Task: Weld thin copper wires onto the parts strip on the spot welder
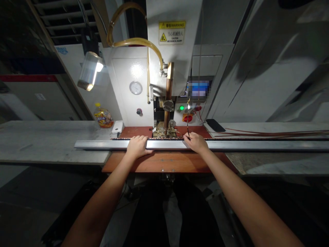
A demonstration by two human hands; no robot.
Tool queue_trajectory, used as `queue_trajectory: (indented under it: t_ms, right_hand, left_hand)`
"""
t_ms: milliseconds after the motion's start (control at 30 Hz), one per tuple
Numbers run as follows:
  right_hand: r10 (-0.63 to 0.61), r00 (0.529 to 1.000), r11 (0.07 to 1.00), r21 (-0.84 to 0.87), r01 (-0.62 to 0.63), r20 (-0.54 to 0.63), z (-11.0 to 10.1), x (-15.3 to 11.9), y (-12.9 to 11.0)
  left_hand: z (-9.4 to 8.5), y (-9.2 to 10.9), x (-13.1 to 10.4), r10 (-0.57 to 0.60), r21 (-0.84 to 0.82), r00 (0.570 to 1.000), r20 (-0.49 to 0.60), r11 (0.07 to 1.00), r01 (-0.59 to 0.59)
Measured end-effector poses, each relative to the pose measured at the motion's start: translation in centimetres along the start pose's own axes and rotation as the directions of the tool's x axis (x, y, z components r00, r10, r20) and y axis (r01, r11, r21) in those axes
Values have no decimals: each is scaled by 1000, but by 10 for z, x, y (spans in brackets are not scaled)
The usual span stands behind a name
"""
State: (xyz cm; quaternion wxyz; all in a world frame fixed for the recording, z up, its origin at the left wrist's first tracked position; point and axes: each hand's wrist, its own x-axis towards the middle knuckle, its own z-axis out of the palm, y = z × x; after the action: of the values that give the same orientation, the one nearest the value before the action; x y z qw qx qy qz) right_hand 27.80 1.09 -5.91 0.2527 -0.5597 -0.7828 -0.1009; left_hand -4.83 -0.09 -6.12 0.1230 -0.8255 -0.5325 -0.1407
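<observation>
A long silver metal bar (231, 145) lies across the front of a white machine (131, 68), with a thin dark strip with copper-coloured marks (123, 139) along its far edge. My left hand (137, 145) is wrapped over the bar left of the machine's copper rod (167, 103), thumb on the near side. My right hand (196, 142) is right of the rod at the bar's far edge, its thumb and fingers pinched on a thin dark wire (187, 125) that rises from them. The rod's lower tip stands over a small metal fixture (161, 129) behind the bar.
A lit lamp (89, 71) and a yellow-capped bottle (103, 116) are at the left, beside a white box (117, 127). Right of the machine lie a black phone (215, 125) and several thin brown rods (269, 134). A reddish board (154, 162) extends in front of the bar.
</observation>
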Motion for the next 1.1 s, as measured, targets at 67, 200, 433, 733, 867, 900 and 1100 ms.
queue_trajectory:
  t_ms: [67,200,433,733,867,900,1100]
  right_hand:
    - [-1,1000,1000,-4,1,3,-1,0,0]
    - [3,1000,1000,-13,-3,15,-3,2,-2]
    - [25,998,999,-26,-24,63,0,8,0]
    - [18,993,999,-40,-14,114,0,13,3]
    - [10,994,999,-38,-6,113,0,13,4]
    - [9,994,999,-37,-5,112,0,13,4]
    - [15,991,1000,-28,-11,133,-2,15,4]
  left_hand:
    - [1,0,0,4,3,1000,-2,1000,-4]
    - [1,-1,2,6,-1,1000,9,1000,-6]
    - [0,-4,8,-7,3,998,60,1000,7]
    - [-3,-4,13,3,22,996,92,1000,-5]
    - [-4,-4,14,-10,5,993,119,1000,10]
    - [-5,-4,15,-10,3,992,125,1000,10]
    - [-7,-3,17,3,26,993,120,1000,-6]
